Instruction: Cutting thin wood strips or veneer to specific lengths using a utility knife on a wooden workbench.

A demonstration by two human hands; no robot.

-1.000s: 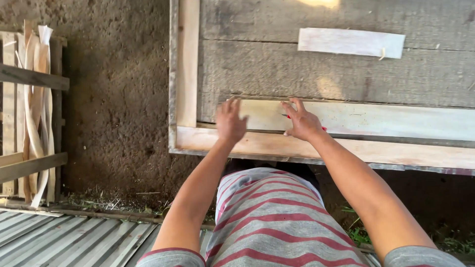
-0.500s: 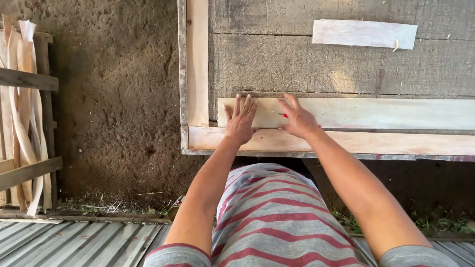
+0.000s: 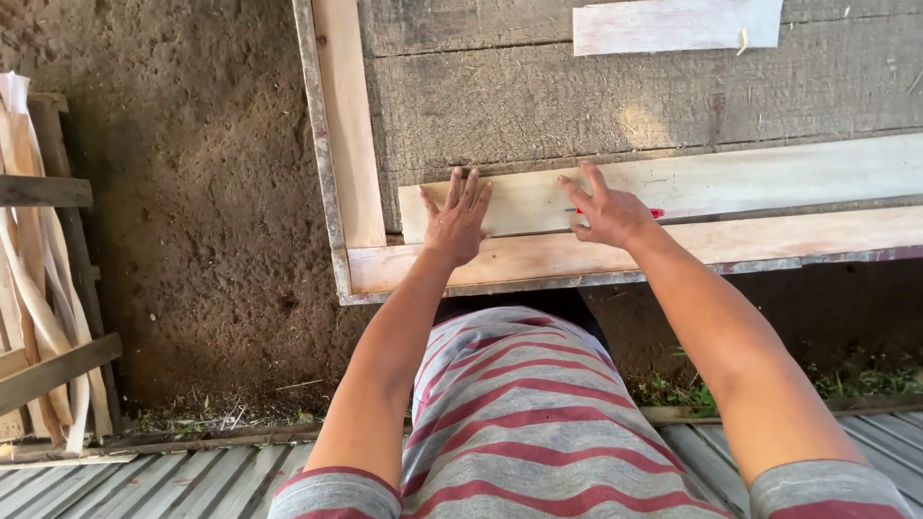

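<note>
Both hands press flat on a long pale wooden slat [image 3: 711,187] that lies across the near part of the table [image 3: 538,106], a rough surface of grey weathered planks. The left hand [image 3: 456,223] sits at the slat's left end, fingers [image 3: 467,189] spread and laid flat, holding nothing. The right hand [image 3: 606,213] rests a little further along the same slat, fingers splayed and palm down, covering one end of a thin red pencil [image 3: 655,213] that pokes out to its right; whether the hand grips it cannot be told. The slat's left end stops just short of the pale upright rail [image 3: 348,125] that frames the table's left edge, and its near edge runs just beside the front rail [image 3: 769,245], parallel to it. To the right the slat runs out of view. A shorter pale board [image 3: 673,25] lies well apart near the table's far side, with bare planks between. Left of the table is open dirt ground [image 3: 192,192], then a wooden rack of slats [image 3: 38,279] at the far left edge.
</note>
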